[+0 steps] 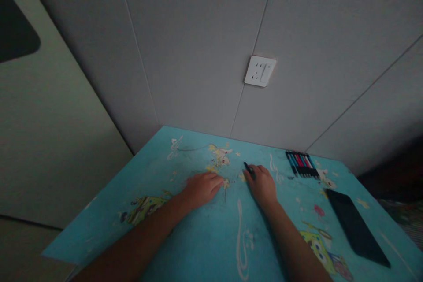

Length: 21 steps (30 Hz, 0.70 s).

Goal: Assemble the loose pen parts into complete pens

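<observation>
My left hand [204, 188] rests low over the blue table, its fingers pressed together. A thin whitish piece [226, 181] shows at its fingertips, too small to name. To the right, my right hand [262, 187] is closed round a black pen [248, 168], whose dark end points up and left out of the fingers. The two hands are apart, with a short stretch of the printed blue tabletop [205, 246] between them.
Several blue, red and dark pens [301, 164] lie in a row at the back right. A flat black rectangular object [357, 229] lies near the right edge. Behind the table stands a grey panelled wall with a white socket [260, 71]. A pale panel [49, 119] rises at the left.
</observation>
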Available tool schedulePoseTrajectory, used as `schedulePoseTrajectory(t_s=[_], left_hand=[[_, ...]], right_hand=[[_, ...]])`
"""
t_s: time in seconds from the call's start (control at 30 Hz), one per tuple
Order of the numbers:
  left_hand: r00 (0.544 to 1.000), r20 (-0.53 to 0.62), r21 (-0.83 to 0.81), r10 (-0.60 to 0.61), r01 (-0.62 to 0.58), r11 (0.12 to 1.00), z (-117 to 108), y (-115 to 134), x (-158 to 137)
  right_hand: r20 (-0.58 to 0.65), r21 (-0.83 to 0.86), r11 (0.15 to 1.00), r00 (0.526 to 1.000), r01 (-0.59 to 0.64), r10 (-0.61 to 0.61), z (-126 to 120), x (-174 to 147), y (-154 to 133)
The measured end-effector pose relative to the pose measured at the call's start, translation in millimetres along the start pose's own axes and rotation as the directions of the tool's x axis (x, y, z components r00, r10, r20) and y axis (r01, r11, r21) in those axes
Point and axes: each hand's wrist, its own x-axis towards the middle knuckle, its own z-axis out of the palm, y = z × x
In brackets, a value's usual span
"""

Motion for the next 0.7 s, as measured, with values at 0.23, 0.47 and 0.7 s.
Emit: schedulePoseTrajectory(t_s=[0.23,0.47,0.7], left_hand=[[1.000,-0.023,-0.045,0.015,-0.016,0.999,-3.3,-3.6,1.8],[1.000,0.006,-0.032,0.031,-0.031,0.999,-4.0,-5.0,1.1],[1.000,0.026,-0.003,0.012,-0.012,1.000,-3.9,-3.4,0.6]], right_hand=[[0.035,0.213,0.977,0.999,-0.015,0.008,-1.9,-2.8,5.1],[0.092,0.562,0.824,0.984,0.075,-0.152,-25.8,-25.9,-18.2],[0.088,0.543,0.832,0.978,0.111,-0.188,-27.4,-21.2,-20.9]])
